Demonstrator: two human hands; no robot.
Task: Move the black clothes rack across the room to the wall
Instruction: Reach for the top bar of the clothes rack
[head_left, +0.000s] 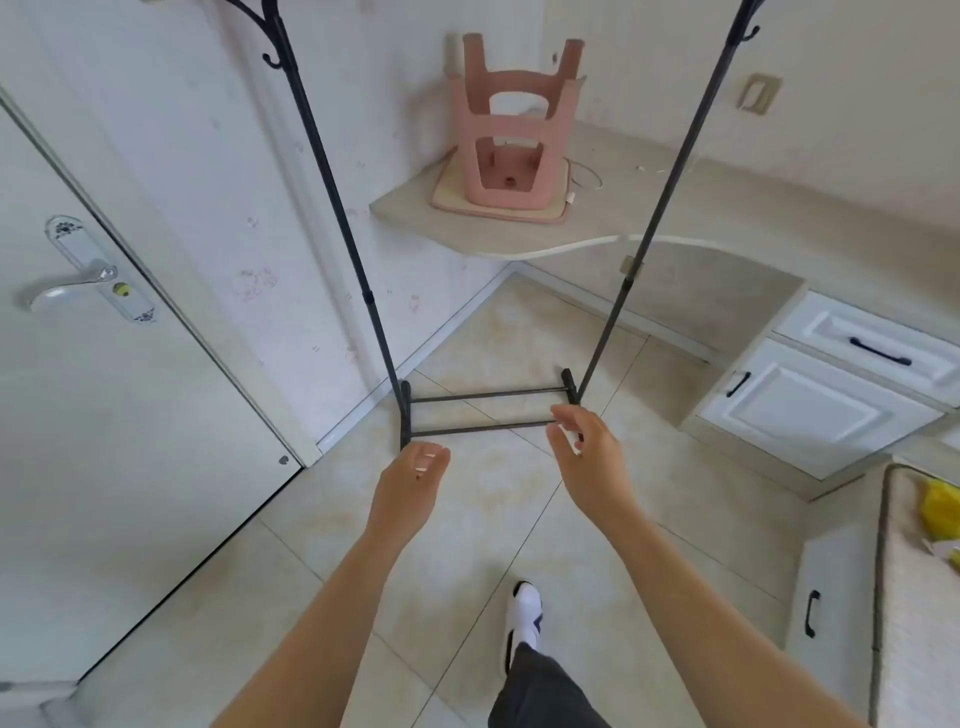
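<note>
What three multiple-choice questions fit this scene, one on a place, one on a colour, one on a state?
1. Where is the stool?
A. upside down on the desk
B. on the floor
C. hung on the rack

2. What colour are the cabinet handles?
A. gold
B. black
C. white

3. How are the hands?
A. both clasp the rack
B. one clasps
C. both open, off it

Key: 1 A, it rests legs-up on the desk. 2 B, dark against white. 3 C, left hand and right hand are clear of the black clothes rack.

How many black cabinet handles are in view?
3: one on the drawer, one on the cupboard door below it, one on the cabinet at lower right. Others may lie outside the frame.
</note>
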